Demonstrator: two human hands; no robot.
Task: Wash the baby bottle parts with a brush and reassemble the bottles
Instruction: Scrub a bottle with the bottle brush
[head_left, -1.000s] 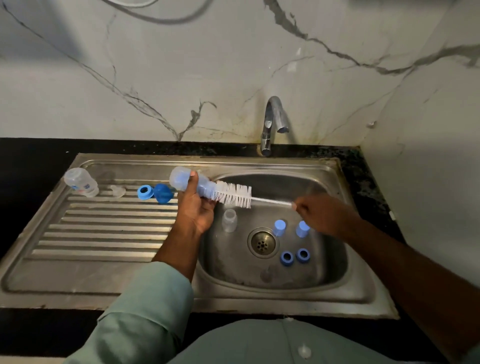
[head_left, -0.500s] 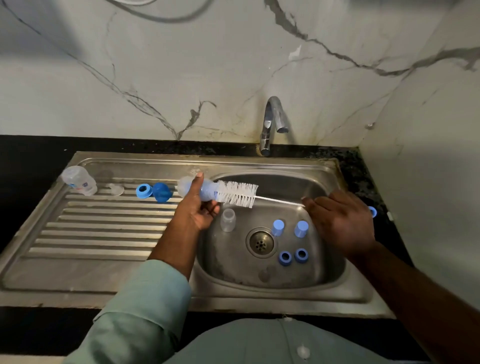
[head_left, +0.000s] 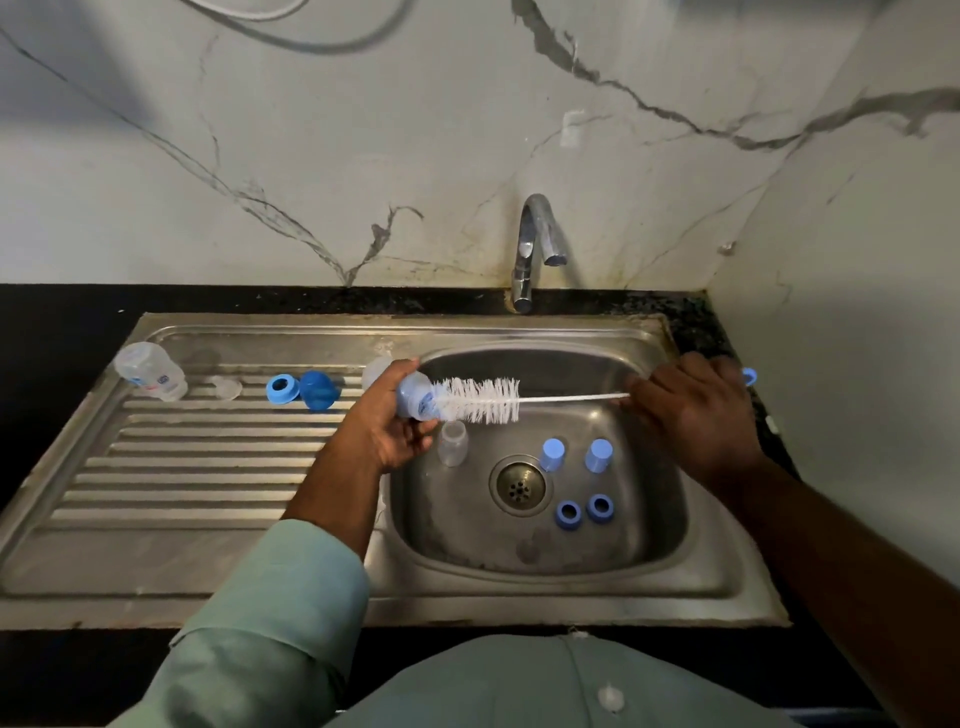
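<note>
My left hand (head_left: 387, 423) grips a clear baby bottle (head_left: 415, 397) lying sideways over the left rim of the sink basin (head_left: 670, 499). A white bottle brush (head_left: 480, 400) has its bristle tip at the bottle's mouth, with most of the bristles outside. My right hand (head_left: 691, 410) holds the brush's thin handle at the basin's right side; a blue handle end (head_left: 749, 375) shows past the knuckles. In the basin lie a clear teat (head_left: 453, 441), two blue caps (head_left: 551, 453) (head_left: 598, 455) and two blue rings (head_left: 568, 514) (head_left: 601, 506).
On the ribbed drainboard (head_left: 182, 467) lie another clear bottle (head_left: 150, 371), a clear teat (head_left: 227, 387), a blue ring (head_left: 282, 389) and a blue cap (head_left: 318, 389). The tap (head_left: 535, 249) stands behind the basin with no water running. A marble wall stands close on the right.
The brush has slid out to the right, so more of its bristles are outside the bottle. My right hand has moved right and up toward the basin's rim.
</note>
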